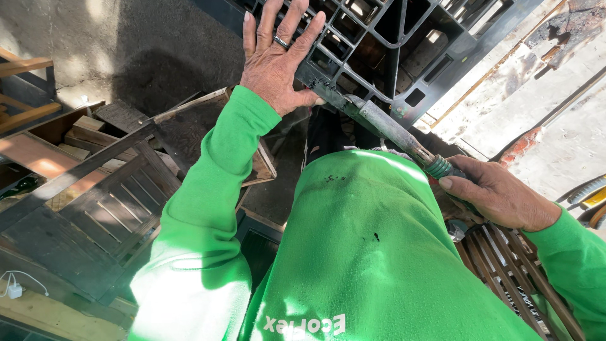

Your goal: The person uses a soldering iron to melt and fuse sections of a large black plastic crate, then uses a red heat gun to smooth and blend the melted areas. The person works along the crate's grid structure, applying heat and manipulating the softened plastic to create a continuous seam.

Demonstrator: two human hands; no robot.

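Note:
A black plastic crate (404, 38) with a grid of openings fills the top of the view. My left hand (278, 57) lies flat on its edge, fingers spread, a ring on one finger. My right hand (499, 192) grips the green handle of a long metal tool (385, 126). The tool's dark tip touches the crate's edge just beside my left thumb. Both arms wear bright green sleeves, and my green shirt covers the lower middle of the view.
Dark wooden slatted panels (107, 208) and wooden boxes (69, 132) lie at the left. A slatted wooden piece (517, 271) sits under my right arm. Pale ground with a reddish brick (524, 145) is at the right. A white plug and cable (16, 287) rest at the lower left.

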